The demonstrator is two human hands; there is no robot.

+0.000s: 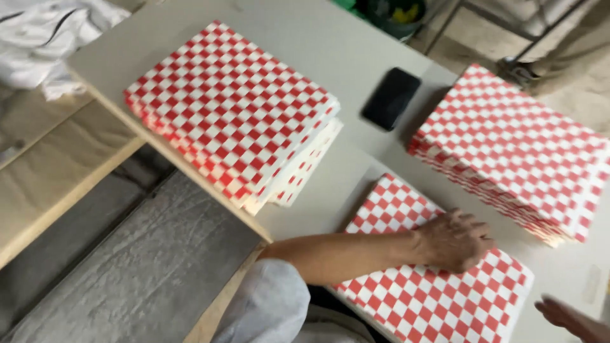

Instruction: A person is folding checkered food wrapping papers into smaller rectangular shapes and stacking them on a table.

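The left hand (454, 240) lies flat, palm down, on a red-and-white checkered sheet (432, 279) that rests on the grey table (356, 57) just in front of the person. The fingers are spread a little and press on the paper – they do not grip it. The right hand (569, 317) is at the lower right edge of the view, near the corner of the same sheet; only a part of it shows, and it seems open and holds nothing. One stack of checkered sheets (232, 111) lies at the far left – another stack (515, 149) at the right. Between them lies a black phone (391, 98).
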